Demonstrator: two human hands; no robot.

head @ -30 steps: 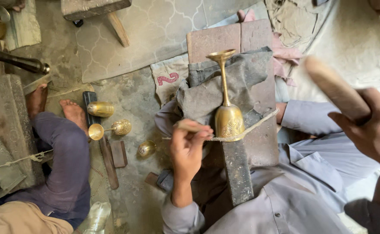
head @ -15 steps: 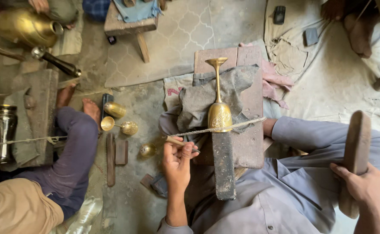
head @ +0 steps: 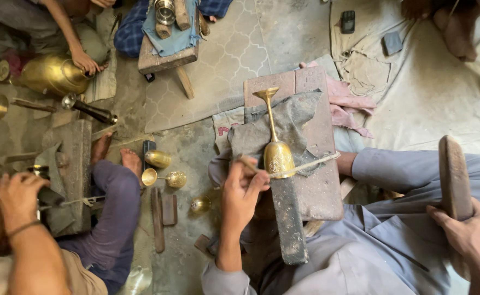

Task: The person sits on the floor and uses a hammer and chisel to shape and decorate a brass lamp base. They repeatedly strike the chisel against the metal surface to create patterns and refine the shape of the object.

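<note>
Stone floor below; left hand [head: 243, 188] pinches a chisel [head: 249, 164] against the brass goblet [head: 277, 155] (cord-bound), right hand [head: 472, 237] grips a wooden mallet [head: 454, 172].

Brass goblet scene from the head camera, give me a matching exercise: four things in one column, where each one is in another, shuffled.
Things:
1. brass goblet
2. wooden mallet
3. thin tool
4. large brass vessel

Places:
A. under another person's hand, top left
B. in the right hand
C. tied by cord on the wooden block
D. in the left hand

Pairs: 1-C, 2-B, 3-D, 4-A
</note>
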